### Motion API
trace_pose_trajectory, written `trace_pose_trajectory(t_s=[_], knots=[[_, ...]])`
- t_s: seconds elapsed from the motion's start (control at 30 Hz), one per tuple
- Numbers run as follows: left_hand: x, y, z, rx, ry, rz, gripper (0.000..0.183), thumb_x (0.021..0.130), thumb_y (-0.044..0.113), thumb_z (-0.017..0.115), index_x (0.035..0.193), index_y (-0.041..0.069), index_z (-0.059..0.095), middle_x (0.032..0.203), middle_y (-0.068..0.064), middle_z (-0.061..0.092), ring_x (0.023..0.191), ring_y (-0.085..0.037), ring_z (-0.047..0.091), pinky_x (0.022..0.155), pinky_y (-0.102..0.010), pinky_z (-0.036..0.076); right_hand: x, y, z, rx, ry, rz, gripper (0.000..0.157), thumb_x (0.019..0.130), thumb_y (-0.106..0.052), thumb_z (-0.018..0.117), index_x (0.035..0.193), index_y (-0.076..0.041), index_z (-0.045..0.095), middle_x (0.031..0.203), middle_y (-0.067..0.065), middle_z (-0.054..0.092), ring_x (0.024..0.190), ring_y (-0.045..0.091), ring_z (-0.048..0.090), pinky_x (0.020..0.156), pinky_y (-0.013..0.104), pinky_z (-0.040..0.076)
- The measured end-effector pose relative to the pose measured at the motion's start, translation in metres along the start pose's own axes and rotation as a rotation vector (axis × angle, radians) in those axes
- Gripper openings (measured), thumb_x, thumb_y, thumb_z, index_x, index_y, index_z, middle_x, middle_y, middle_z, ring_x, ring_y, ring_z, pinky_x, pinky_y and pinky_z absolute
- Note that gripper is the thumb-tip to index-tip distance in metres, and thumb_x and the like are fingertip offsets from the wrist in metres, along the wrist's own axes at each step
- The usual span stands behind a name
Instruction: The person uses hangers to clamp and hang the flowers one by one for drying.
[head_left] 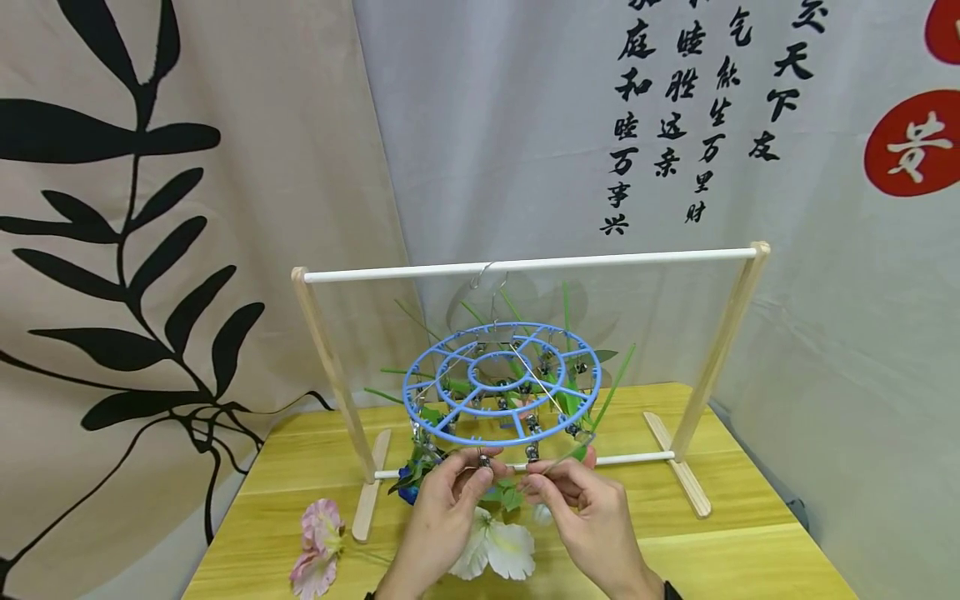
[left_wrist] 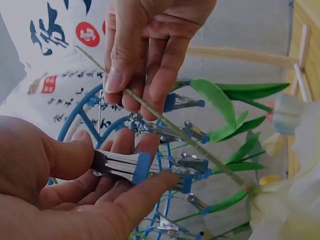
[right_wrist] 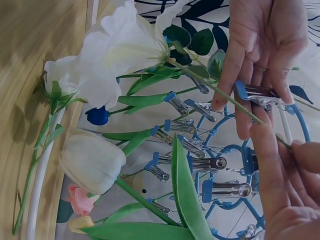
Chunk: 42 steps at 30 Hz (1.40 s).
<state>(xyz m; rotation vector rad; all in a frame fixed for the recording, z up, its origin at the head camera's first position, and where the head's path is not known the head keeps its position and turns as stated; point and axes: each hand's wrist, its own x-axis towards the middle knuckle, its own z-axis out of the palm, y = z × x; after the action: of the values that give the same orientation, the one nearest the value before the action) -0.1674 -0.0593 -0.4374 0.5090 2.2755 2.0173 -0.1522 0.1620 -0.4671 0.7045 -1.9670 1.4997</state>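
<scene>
My left hand (head_left: 442, 508) pinches a metal clip (left_wrist: 120, 165) with blue tips, thumb on one side and fingers on the other. That clip is at the near edge of a blue round hanging rack (head_left: 501, 442). Between the thumb and fingers of my right hand (head_left: 588, 508) is the thin green stem (left_wrist: 185, 137) of a large white flower (right_wrist: 125, 55). The stem slants close by the clip in the right wrist view; whether they touch I cannot tell. The bloom hangs head down below the hands.
A wooden stand with a white top bar (head_left: 600, 261) carries the rack by a hook. Other clips hold upside-down flowers, including a white tulip (right_wrist: 95, 160) and a blue flower (right_wrist: 97, 116). A pink flower (head_left: 318, 546) and a white rose (right_wrist: 62, 80) lie on the wooden table (head_left: 720, 558).
</scene>
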Motion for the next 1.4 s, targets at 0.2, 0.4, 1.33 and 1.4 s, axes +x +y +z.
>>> trace_pose_trajectory(t_s=[0.2, 0.4, 1.33, 1.4], knots=[[0.003, 0.0, 0.0, 0.005, 0.029, -0.02, 0.022, 0.114, 0.007, 0.073, 0.134, 0.006, 0.081, 0.134, -0.013, 0.085, 0.127, -0.016, 0.08, 0.105, -0.018, 0.062, 0.002, -0.002, 0.001, 0.015, 0.018, -0.032, 0.023, 0.106, 0.015, 0.074, 0.119, -0.003, 0.081, 0.103, 0.018, 0.089, 0.087, 0.005, 0.087, 0.074, 0.027, 0.072], [0.001, -0.001, 0.0, -0.023, 0.075, -0.034, 0.021, 0.111, 0.005, 0.077, 0.129, 0.007, 0.087, 0.129, -0.011, 0.088, 0.125, -0.021, 0.083, 0.101, -0.02, 0.065, 0.001, -0.002, 0.002, -0.013, 0.043, -0.007, 0.025, 0.104, 0.014, 0.077, 0.117, -0.006, 0.082, 0.106, 0.012, 0.09, 0.09, 0.006, 0.088, 0.074, 0.028, 0.072], [0.003, -0.01, 0.011, -0.111, 0.242, 0.011, 0.013, 0.106, 0.001, 0.082, 0.116, 0.0, 0.09, 0.104, -0.013, 0.091, 0.107, -0.013, 0.088, 0.106, -0.022, 0.066, 0.001, 0.001, 0.01, 0.097, 0.087, -0.071, 0.029, 0.099, 0.024, 0.075, 0.118, 0.003, 0.081, 0.105, 0.025, 0.087, 0.09, 0.014, 0.089, 0.072, 0.028, 0.071], [0.003, -0.009, 0.011, -0.104, 0.24, 0.021, 0.013, 0.106, 0.003, 0.083, 0.116, -0.001, 0.09, 0.105, -0.014, 0.091, 0.107, -0.012, 0.088, 0.103, -0.021, 0.066, 0.002, 0.0, 0.011, 0.111, 0.089, -0.072, 0.029, 0.099, 0.024, 0.075, 0.118, 0.003, 0.081, 0.105, 0.025, 0.087, 0.09, 0.015, 0.089, 0.072, 0.028, 0.071]])
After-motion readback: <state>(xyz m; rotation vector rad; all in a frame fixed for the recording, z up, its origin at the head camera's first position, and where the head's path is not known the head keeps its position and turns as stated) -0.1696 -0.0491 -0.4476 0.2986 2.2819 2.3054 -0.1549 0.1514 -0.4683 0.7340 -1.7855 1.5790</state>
